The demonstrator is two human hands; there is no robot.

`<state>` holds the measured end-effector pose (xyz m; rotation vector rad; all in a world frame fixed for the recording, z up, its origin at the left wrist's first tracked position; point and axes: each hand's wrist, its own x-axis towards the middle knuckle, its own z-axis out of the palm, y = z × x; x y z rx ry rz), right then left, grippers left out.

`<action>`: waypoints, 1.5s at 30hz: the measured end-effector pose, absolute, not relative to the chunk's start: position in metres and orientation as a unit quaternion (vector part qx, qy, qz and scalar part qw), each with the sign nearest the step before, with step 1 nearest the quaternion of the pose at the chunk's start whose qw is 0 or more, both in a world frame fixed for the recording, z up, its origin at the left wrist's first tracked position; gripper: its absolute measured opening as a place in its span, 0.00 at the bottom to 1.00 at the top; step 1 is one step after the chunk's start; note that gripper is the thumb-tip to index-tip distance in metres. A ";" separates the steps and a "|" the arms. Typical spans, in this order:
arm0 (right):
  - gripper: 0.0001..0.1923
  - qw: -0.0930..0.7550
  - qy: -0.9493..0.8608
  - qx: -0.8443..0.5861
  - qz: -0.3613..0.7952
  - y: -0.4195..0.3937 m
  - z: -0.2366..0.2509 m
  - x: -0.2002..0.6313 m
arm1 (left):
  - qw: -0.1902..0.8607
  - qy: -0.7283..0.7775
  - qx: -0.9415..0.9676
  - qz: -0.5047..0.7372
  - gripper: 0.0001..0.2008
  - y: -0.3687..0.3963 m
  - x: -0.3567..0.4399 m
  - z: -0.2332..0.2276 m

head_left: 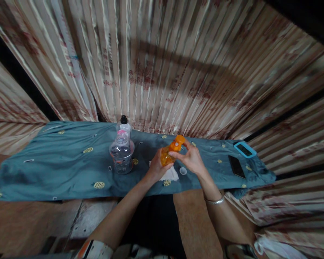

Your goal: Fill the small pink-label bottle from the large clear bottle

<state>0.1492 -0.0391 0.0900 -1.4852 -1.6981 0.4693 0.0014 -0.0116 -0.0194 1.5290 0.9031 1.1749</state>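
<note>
Orange bottle (169,153) held in both hands over a blue cloth (56,169).

Tilted with its cap up and to the right, the bottle is off the cloth, just above a white paper (170,175). The left hand (156,166) wraps its fingers tight round the bottle's lower body; the right hand (192,159) has thumb and fingertips closed on the orange cap (179,139). A small white lid (183,171) lies on the cloth just right of the bottle, under the right hand. A clear jar (121,154) stands near the bottle's left, with a black-capped bottle (124,125) touching behind it. Well right of the bottle lie a black phone (236,166) and a blue-edged phone (244,149). The right wrist wears a bangle (215,201).
</note>
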 end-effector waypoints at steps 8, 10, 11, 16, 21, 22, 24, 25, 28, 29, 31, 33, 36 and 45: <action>0.25 0.313 -0.744 -0.545 0.226 -0.040 0.121 0.157 | 0.482 0.367 0.632 0.484 0.30 -0.012 0.000 -0.016; 0.25 0.306 -0.745 -0.548 0.227 -0.038 0.121 0.158 | 0.475 0.370 0.636 0.483 0.30 -0.012 0.000 -0.016; 0.25 0.309 -0.742 -0.550 0.229 -0.037 0.120 0.158 | 0.473 0.371 0.637 0.482 0.30 -0.012 0.000 -0.016; 0.25 0.362 -0.718 -0.532 0.264 -0.033 0.105 0.163 | 0.472 0.384 0.635 0.475 0.30 -0.012 0.001 -0.014; 0.24 0.375 -0.710 -0.513 0.303 -0.031 0.098 0.165 | 0.473 0.384 0.633 0.478 0.31 -0.013 0.001 -0.013; 0.24 0.371 -0.711 -0.511 0.310 -0.030 0.098 0.165 | 0.475 0.384 0.631 0.478 0.31 -0.013 0.001 -0.013; 0.24 0.362 -0.715 -0.503 0.323 -0.028 0.100 0.167 | 0.481 0.381 0.631 0.475 0.31 -0.014 0.000 -0.012; 0.24 0.357 -0.718 -0.498 0.330 -0.027 0.101 0.168 | 0.483 0.379 0.631 0.474 0.31 -0.014 0.000 -0.012; 0.23 0.341 -0.728 -0.484 0.346 -0.024 0.105 0.172 | 0.491 0.376 0.628 0.472 0.31 -0.015 0.000 -0.011; 0.23 0.335 -0.731 -0.481 0.350 -0.023 0.107 0.174 | 0.495 0.375 0.626 0.472 0.31 -0.015 0.001 -0.010; 0.23 0.321 -0.736 -0.477 0.357 -0.022 0.109 0.176 | 0.503 0.371 0.622 0.472 0.31 -0.015 0.001 -0.010; 0.23 0.308 -0.742 -0.474 0.361 -0.020 0.111 0.178 | 0.503 0.366 0.624 0.472 0.31 -0.015 0.002 -0.010; 0.24 0.292 -0.749 -0.471 0.362 -0.019 0.114 0.180 | 0.496 0.372 0.626 0.472 0.31 -0.015 0.003 -0.011; 0.22 0.269 -0.768 -0.507 0.284 -0.023 0.119 0.172 | 0.480 0.363 0.639 0.479 0.30 -0.014 0.001 -0.014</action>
